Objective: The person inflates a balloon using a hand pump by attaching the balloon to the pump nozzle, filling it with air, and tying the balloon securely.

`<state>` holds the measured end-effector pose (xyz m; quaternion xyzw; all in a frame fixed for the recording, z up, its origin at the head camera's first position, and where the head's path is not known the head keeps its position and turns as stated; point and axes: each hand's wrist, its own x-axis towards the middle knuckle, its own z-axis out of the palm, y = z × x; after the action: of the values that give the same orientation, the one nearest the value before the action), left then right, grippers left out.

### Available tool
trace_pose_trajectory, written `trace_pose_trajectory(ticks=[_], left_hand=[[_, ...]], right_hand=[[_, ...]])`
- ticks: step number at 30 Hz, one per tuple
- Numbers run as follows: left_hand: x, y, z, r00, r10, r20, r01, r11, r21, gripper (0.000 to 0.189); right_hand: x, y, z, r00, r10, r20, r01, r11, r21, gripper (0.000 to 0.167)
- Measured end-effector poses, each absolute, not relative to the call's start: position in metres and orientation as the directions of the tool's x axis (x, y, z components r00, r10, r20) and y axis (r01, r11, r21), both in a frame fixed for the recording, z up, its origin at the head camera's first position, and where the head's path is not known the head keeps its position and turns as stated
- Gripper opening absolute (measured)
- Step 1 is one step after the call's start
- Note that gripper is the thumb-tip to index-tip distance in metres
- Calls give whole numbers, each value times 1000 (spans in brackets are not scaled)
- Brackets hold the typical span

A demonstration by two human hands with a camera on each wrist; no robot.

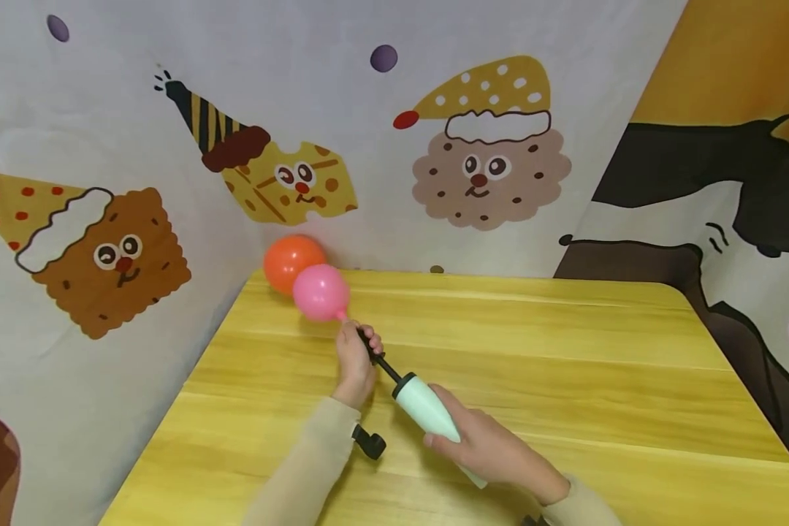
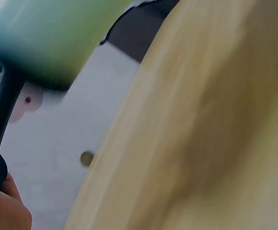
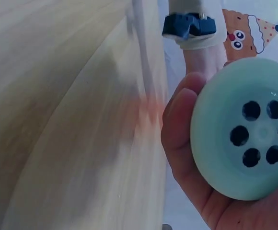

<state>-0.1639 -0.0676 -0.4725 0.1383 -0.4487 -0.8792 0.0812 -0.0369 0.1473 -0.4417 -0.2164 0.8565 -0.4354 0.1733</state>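
A mint-green hand balloon pump [image 1: 427, 409] slants across the middle of the head view. My right hand [image 1: 486, 446] grips its wide green body, and the right wrist view shows the holed round end of the pump [image 3: 263, 132] within my curled fingers [image 3: 179, 117]. My left hand [image 1: 355, 358] holds the black nozzle end, where a small inflated pink balloon [image 1: 321, 292] sits on the tip. Between the hands a black rod [image 1: 389, 369] stands out of the body, seen also in the left wrist view [image 2: 5, 110].
An orange balloon [image 1: 292, 261] lies at the far left corner of the wooden table [image 1: 565, 351], behind the pink one. A cloth with cartoon figures [image 1: 381, 241] hangs along the back and left edges. A black wrist mount [image 1: 370, 443] juts from the left sleeve.
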Motion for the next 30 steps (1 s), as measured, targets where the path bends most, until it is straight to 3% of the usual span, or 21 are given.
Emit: trace_pose_trajectory(ticks=[8,15,22,30], left_hand=[[-147,-35,-478,-965,-172,-198,-75,-543,836,38],[-164,-44,-469,-972,-175,-155,-37,-539,842,42],[-185,-74,-459,-939,-310,-147,65,-581,811,36],[-168,-57,-472,-956,-235,-177,-10,-577,817,36]], right_hand=[[-49,143,-451,-861,-497,-110,-181,502,-846,77],[-44,150,-448,-867,-485,-116,-161,492,-855,75],[-30,167,-438,-842,-525,-121,-209,525,-825,77],[-38,159,-442,-838,-536,-102,-207,486,-849,73]])
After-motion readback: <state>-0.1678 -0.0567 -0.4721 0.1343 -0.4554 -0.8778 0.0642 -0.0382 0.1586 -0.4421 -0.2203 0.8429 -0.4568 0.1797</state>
